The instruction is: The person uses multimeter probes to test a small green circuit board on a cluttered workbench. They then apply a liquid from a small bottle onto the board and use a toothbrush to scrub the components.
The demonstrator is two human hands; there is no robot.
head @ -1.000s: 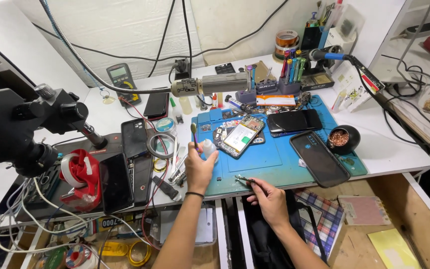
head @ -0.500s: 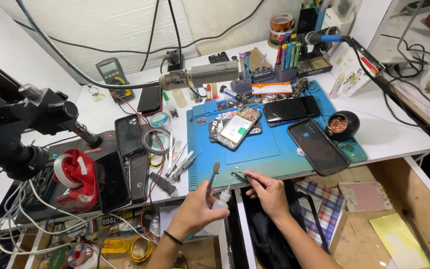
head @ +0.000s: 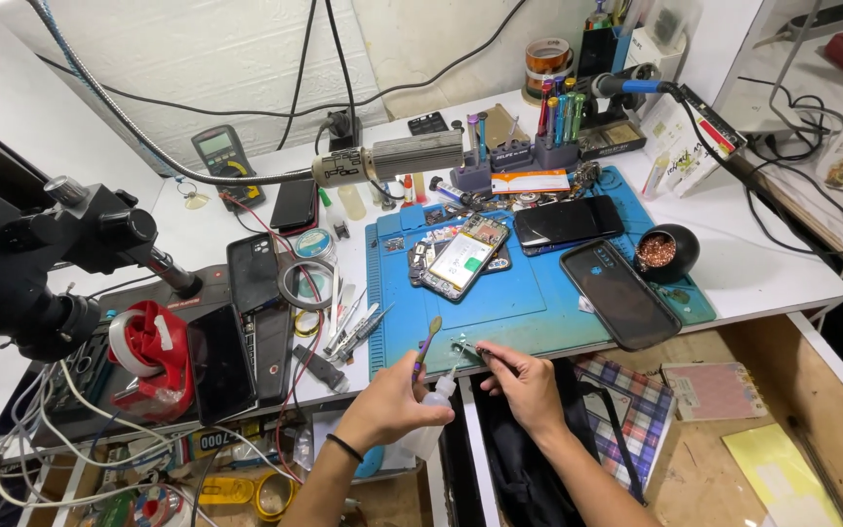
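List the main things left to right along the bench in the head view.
Black microscope → red tape dispenser → left hand with brush and squeeze bottle → right hand with tweezers → dark phone on blue mat → black bowl → white cloth.

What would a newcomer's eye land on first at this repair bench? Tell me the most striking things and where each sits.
The blue work mat at the centre of the white bench stands out first, with an opened phone and two dark phones on it. At its near edge the left hand holds a small squeeze bottle and a brush, while the right hand pinches a small part with tweezers. To the far left looms a black microscope, with a red tape dispenser below it.
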